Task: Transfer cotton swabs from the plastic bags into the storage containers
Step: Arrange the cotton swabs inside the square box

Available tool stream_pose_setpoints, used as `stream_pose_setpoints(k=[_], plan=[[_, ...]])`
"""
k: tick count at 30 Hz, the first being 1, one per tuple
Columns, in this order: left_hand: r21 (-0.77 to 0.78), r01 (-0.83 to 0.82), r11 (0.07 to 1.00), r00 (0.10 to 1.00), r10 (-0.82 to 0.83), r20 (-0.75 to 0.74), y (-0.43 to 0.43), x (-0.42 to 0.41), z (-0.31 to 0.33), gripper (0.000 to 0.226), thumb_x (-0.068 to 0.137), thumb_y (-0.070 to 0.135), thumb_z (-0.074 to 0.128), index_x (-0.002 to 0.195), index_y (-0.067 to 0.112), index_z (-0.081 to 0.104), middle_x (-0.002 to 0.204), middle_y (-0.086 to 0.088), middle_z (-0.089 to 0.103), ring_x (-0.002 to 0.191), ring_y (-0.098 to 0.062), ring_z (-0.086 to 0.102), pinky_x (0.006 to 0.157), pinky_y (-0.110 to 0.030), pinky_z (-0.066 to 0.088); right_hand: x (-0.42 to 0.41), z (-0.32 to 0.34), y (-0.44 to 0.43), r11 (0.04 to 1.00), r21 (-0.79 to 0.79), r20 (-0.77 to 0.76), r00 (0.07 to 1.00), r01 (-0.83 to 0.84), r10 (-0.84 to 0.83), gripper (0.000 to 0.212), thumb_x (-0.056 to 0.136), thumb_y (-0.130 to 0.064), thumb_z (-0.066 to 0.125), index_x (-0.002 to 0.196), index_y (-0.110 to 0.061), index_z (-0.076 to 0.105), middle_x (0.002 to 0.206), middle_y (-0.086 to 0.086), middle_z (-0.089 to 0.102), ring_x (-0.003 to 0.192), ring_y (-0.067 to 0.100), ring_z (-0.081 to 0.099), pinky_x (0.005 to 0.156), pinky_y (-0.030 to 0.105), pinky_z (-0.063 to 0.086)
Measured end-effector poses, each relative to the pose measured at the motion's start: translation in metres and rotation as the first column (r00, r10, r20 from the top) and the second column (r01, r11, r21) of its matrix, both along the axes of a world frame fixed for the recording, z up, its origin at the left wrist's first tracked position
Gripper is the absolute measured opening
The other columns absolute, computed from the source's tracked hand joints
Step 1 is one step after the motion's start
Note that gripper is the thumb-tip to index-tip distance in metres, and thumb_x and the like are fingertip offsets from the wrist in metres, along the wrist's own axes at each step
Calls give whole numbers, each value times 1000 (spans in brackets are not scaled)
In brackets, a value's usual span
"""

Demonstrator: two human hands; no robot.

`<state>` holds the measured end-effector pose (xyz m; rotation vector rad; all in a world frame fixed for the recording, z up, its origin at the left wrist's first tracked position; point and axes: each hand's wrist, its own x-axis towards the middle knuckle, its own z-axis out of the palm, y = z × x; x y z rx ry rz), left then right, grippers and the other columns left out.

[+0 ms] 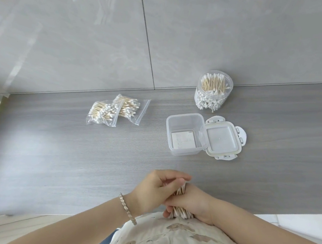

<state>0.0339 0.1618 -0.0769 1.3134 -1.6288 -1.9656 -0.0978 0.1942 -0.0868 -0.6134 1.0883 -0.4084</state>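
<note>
My right hand (193, 204) grips a thick bundle of wooden cotton swabs (178, 211) close to my body at the table's front edge. My left hand (156, 189), a bracelet on its wrist, curls its fingers over the top of the same bundle. Two clear zip bags of swabs (116, 109) lie overlapping at the back left. An empty square plastic container (184, 133) stands open at centre right, its clip lid (223, 139) lying beside it. A round clear jar (213, 89) full of swabs stands behind it near the wall.
The grey wood-grain table (75, 153) runs up to a grey tiled wall (105, 39). My patterned light clothing (175, 240) fills the bottom of the view.
</note>
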Motion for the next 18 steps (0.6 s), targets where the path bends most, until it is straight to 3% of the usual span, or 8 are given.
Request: stream_pose_setpoints(k=[1, 3, 5, 7, 10, 13, 16, 18], plan=[[5, -26, 1000, 1000, 25, 12, 0, 0, 0, 22, 94, 15, 51, 101, 24, 69, 75, -2, 68, 42, -18, 58, 48, -25, 52, 1, 0, 0, 1000, -5, -8, 1000, 0, 0, 7, 83, -1, 60, 84, -8, 60, 53, 0, 59, 57, 12, 65, 58, 20, 50], [17, -70, 997, 997, 70, 17, -3, -2, 1, 24, 93, 9, 51, 99, 23, 70, 83, 0, 71, 54, -16, 63, 57, -23, 53, 0, -1, -1, 1000, 3, -18, 1000, -2, 2, 9, 83, -4, 63, 78, -10, 60, 52, -1, 60, 58, 12, 64, 60, 20, 50], [15, -106, 994, 994, 106, -8, -8, -2, 0, 26, 94, 9, 49, 102, 24, 68, 104, 4, 69, 86, -3, 65, 78, -13, 48, 0, -1, -2, 1000, 31, -20, 1000, -1, 2, 13, 82, -7, 65, 72, -11, 58, 52, -1, 59, 58, 13, 64, 60, 20, 50], [-18, -131, 991, 991, 130, -30, -11, 1, 1, 27, 92, 27, 43, 110, 27, 64, 119, 12, 63, 110, 7, 54, 95, -9, 38, -1, -2, -3, 998, 54, -12, 1000, 8, -7, 18, 82, -8, 66, 68, -12, 57, 52, 0, 58, 57, 14, 63, 59, 21, 50], [-50, 60, 997, 998, -60, -7, -7, 7, 1, 57, 87, 57, 25, 125, 25, 55, 128, 19, 54, 116, 16, 45, 105, -11, 29, -1, 0, -4, 997, 77, 1, 1000, 25, -25, 11, 81, -8, 67, 74, -11, 59, 57, 3, 58, 57, 14, 63, 57, 23, 50], [-46, 243, 969, 970, -243, -3, -3, 10, -2, 68, 86, 62, 18, 128, 21, 53, 130, 22, 49, 123, 5, 45, 109, -18, 30, -1, 3, -5, 995, 92, -4, 999, 46, -46, 10, 80, -10, 68, 85, -7, 60, 62, 5, 57, 56, 13, 64, 56, 22, 50], [-149, -11, 989, 997, 1, -72, -19, 9, 4, 59, 85, 55, 22, 115, 23, 62, 123, 12, 61, 119, 0, 52, 104, -15, 33, -4, 10, -12, 995, 73, -84, 994, 71, -64, 13, 82, -11, 67, 73, -10, 58, 52, -1, 57, 53, 12, 63, 53, 21, 50], [-274, -273, 922, 960, 246, -130, -37, 7, 8, 44, 88, 46, 32, 100, 24, 68, 106, 8, 70, 106, -5, 61, 96, -21, 44, -11, 23, -27, 994, 15, -132, 986, 107, -104, 15, 82, -11, 67, 70, -11, 57, 48, -3, 57, 51, 12, 63, 55, 23, 52]])
